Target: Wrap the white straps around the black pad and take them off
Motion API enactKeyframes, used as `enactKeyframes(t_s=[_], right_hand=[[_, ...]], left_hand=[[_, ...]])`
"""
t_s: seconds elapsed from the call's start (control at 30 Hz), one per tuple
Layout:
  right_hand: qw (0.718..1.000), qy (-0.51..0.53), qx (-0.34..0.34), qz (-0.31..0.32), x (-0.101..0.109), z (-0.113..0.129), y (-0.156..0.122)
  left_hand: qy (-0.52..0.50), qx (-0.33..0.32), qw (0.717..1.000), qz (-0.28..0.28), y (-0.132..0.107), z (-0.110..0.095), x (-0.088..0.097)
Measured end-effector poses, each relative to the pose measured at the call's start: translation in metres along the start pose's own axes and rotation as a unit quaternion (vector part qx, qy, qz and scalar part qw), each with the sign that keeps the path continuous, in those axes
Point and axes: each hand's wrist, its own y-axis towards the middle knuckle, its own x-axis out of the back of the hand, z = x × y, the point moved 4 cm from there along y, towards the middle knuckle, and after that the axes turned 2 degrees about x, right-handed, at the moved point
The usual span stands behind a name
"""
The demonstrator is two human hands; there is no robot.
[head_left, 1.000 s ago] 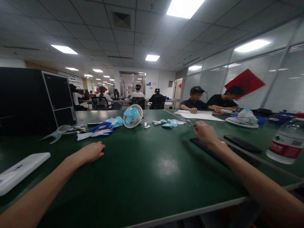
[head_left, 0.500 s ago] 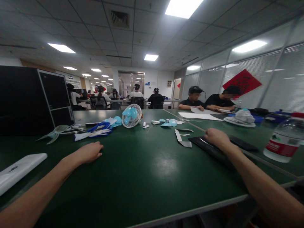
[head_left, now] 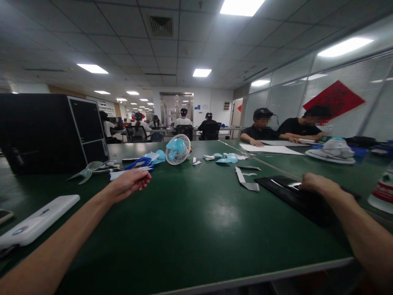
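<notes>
My left hand [head_left: 130, 185] hovers over the left side of the green table [head_left: 184, 229], with its fingers curled and nothing visible in them. Just beyond it lie blue and white work gloves [head_left: 141, 163]. On the right, my right hand [head_left: 321, 184] has its fingers closed at the upper edge of a flat black pouch [head_left: 288, 196]; the fingertips are partly hidden. A bright shiny patch shows on the pouch beside the fingers. To the left of the pouch lies a bent white-grey strip [head_left: 245, 180].
A small fan with blue blades [head_left: 178, 149] stands mid-table among loose blue pieces [head_left: 226, 158]. A black cabinet [head_left: 46, 135] and a white power bank [head_left: 39, 219] are at left. A water bottle [head_left: 382, 190] stands at right. Two people sit across the table near white sheets [head_left: 270, 148].
My left hand has risen off the table and turned, its fingers curled. My right hand has moved right along the black pouch. The view has swung slightly left.
</notes>
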Motion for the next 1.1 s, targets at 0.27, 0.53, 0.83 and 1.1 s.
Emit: enactKeyframes(t_s=[0.27,0.53,0.83,1.1], right_hand=[[0.995,-0.04,-0.083,0.039,0.033,0.005,-0.03],[0.975,-0.037,0.213,-0.059,0.05,0.108,-0.077],[0.842,0.063,0.533,0.062,0.009,0.273,-0.175],[0.77,0.063,0.623,0.124,-0.013,0.35,-0.237]], left_hand=[[-0.203,0.016,0.974,0.098,-0.004,-0.002,-0.008],[-0.157,0.002,0.985,0.066,-0.006,-0.006,-0.011],[0.303,-0.064,0.951,-0.008,-0.002,-0.002,-0.024],[0.391,-0.105,0.913,0.042,-0.004,0.009,-0.043]])
